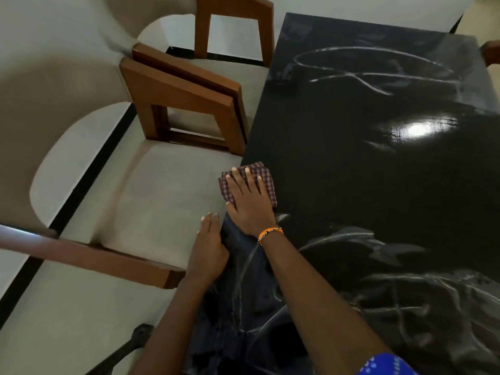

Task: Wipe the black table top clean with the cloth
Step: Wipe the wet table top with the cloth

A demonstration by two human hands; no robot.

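A glossy black table top [365, 158] fills the right half of the head view, with pale smears at its far end and near my body. A folded maroon checked cloth [266, 175] lies at the table's left edge, partly hanging over it. My right hand [250, 201] presses flat on the cloth, fingers spread, an orange bracelet on the wrist. My left hand [209, 247] rests flat with fingers together just off the table's left edge, holding nothing. Dark fabric lies between my two arms.
Two wooden armchairs with beige cushions stand close along the table's left side: the near chair [151, 201] and the far chair [232, 66]. A wooden arm [108, 258] juts toward my left hand. A bright light glare [418, 129] sits on the table.
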